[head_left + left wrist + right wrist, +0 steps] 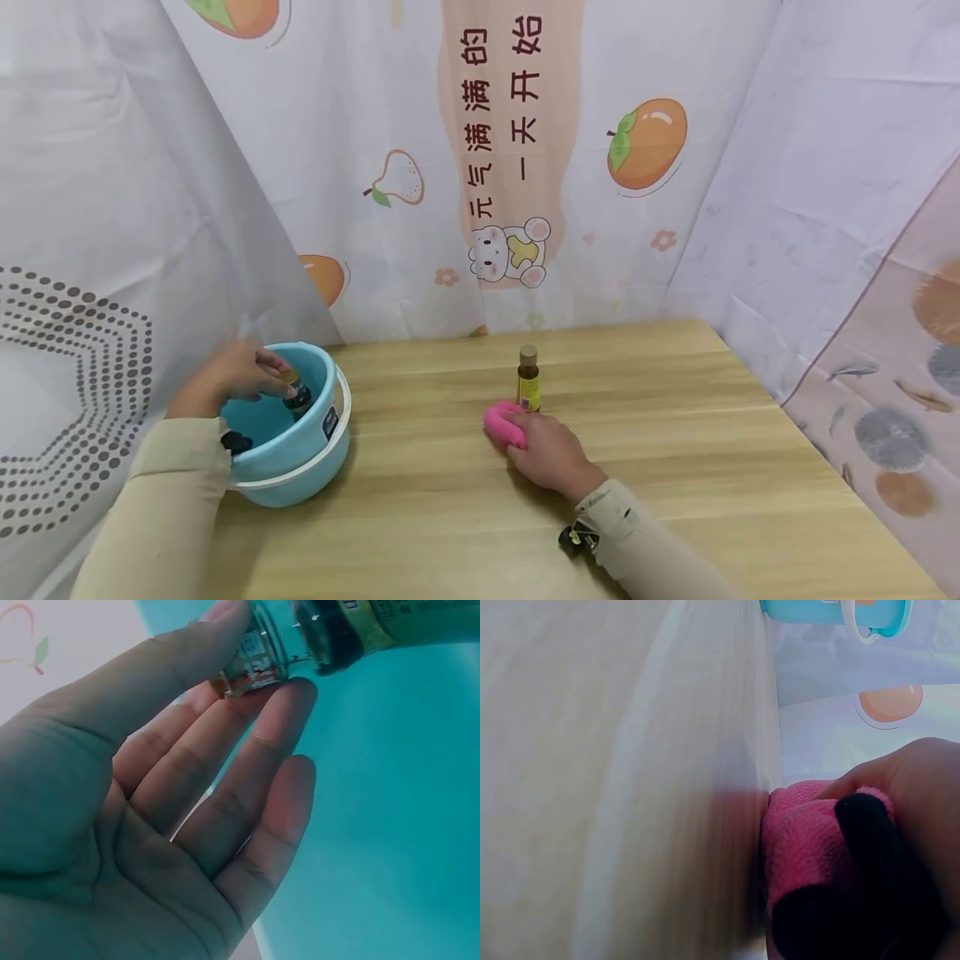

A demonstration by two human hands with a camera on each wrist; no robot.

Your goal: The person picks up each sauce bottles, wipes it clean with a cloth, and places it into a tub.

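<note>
My left hand (243, 372) reaches over the rim of a light blue bucket (288, 454) at the left of the table. Thumb and fingers pinch the cap of a small dark glass bottle (300, 402), which hangs inside the bucket. In the left wrist view this bottle (334, 634) lies across the top, its cap between thumb and fingertips. My right hand (551, 454) grips a bunched pink cloth (500, 423) on the tabletop; the fluffy cloth (802, 844) fills the palm in the right wrist view. Just behind it stands another bottle (528, 387), upright, brown-capped and yellow-labelled.
The wood-grain table (420, 508) meets a printed curtain (375, 100) at its back edge. A white handle (341, 417) runs round the bucket's outside. More fabric (847, 208) hangs along the right side. A black wrist strap (577, 537) sits at the right cuff.
</note>
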